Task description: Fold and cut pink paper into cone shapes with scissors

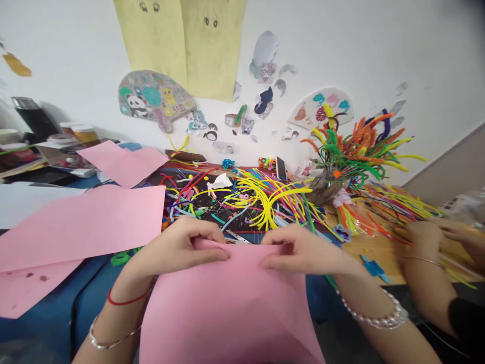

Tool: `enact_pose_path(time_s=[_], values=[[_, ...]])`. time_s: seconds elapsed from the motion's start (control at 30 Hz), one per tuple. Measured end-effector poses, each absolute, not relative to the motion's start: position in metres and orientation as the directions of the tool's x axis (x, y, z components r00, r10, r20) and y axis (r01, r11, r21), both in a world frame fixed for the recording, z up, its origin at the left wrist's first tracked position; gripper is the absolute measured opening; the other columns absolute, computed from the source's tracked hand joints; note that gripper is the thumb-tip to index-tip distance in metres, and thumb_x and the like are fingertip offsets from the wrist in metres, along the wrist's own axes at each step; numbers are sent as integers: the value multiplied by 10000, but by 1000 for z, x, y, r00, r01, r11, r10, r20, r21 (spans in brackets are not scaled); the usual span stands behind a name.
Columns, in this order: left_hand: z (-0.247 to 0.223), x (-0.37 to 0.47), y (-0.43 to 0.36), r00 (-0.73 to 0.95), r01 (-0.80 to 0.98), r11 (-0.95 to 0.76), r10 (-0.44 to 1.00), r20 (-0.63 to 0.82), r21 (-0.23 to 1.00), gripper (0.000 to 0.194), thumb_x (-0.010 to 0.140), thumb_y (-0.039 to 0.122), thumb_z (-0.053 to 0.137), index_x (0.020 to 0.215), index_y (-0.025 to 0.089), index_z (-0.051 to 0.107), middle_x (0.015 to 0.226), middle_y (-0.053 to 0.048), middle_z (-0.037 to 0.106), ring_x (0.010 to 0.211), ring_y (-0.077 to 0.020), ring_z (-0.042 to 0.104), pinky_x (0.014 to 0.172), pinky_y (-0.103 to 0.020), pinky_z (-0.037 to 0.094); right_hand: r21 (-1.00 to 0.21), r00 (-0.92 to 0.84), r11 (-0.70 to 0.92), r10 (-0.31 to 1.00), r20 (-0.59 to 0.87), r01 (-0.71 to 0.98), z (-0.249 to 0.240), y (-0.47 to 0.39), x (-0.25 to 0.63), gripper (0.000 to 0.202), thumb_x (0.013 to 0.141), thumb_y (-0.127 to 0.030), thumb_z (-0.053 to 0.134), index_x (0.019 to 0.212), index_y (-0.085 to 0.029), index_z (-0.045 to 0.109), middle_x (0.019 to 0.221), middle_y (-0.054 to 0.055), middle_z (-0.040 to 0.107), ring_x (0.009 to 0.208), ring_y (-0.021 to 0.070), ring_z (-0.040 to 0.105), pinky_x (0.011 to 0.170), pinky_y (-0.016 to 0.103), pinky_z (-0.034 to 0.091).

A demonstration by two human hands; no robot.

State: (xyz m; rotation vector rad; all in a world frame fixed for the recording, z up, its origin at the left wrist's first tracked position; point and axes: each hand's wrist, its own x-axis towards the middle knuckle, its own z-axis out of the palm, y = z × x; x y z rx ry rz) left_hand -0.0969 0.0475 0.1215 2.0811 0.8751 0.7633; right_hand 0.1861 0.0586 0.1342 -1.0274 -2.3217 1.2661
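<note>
A large sheet of pink paper (235,303) hangs in front of me, held by its far edge and bending down toward my body. My left hand (193,247) pinches that edge left of its middle, thumb on the near face and fingers curled behind. On the right of the middle, my right hand (299,253) pinches the same edge in a similar way, slightly blurred. Between the two hands a short stretch of the edge shows. Just beyond it lie scissors (237,236), partly hidden by the paper.
More pink sheets (87,222) lie on the left. Colourful pipe cleaners (269,197) and scraps cover the table's middle; a bunch of them (356,141) stands in a vase at right. Another person's hands (428,237) work at far right. A dark flask (34,119) stands back left.
</note>
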Motion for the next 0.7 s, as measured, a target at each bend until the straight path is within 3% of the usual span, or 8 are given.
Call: enact_pose_path(time_s=[0.1,0.17,0.27,0.37,0.43,0.53,0.63,0.7], values=[[106,-116,41,423,370,-402,876,233,838,194,811,325,674,676,187,649,615,38,593,562,-93,517,505,-175,390,-900,-617,228,785,-55,370,131,72,234,266,741,-419,788,692,-172,704,613,-29,594,550,90,486,524,205,367],[89,-127,33,263,359,-327,934,241,874,231,811,361,668,665,188,623,602,41,551,536,-92,463,475,-180,351,-971,-519,168,853,58,168,118,75,261,379,695,-576,772,675,-205,699,620,-17,632,592,123,570,582,228,434],[60,-131,19,-70,276,-204,970,231,939,292,802,427,661,655,188,581,581,51,469,518,-91,392,463,-187,317,-991,-529,93,848,28,97,92,68,275,655,632,-741,709,1053,-238,711,1022,85,729,925,251,679,803,364,511],[34,-119,4,-311,253,-79,937,158,964,320,787,490,664,716,191,571,641,39,501,564,-109,426,486,-193,340,-999,-573,-18,819,-32,31,72,58,264,926,615,-706,747,1375,-231,513,1387,147,561,1234,314,562,1003,437,430],[20,-108,-5,-386,280,-10,914,123,960,339,799,521,639,734,197,563,612,49,460,567,-117,413,495,-195,337,-992,-511,-63,860,0,-106,65,56,253,976,647,-732,695,1447,-254,404,1461,142,489,1312,314,496,1052,449,393],[4,-93,-19,-503,288,100,862,62,952,345,839,544,582,797,203,560,633,45,486,587,-133,444,519,-203,363,-954,-367,-50,928,66,-297,61,63,240,948,661,-716,674,1442,-270,375,1409,139,543,1262,296,546,1024,442,429],[-4,-81,-30,-408,314,110,913,29,943,358,865,555,537,800,204,563,611,42,492,575,-141,466,536,-213,381,-947,-246,-14,967,69,-320,62,79,228,740,696,-533,752,1331,-264,482,1258,108,660,1105,245,648,965,384,476],[-1,-77,-34,-105,414,54,994,-11,909,354,868,520,543,720,201,580,587,28,527,562,-144,496,552,-219,387,-961,-196,-25,980,31,-275,66,88,219,538,737,-411,764,1207,-233,574,1183,89,702,1019,216,680,925,349,499]])
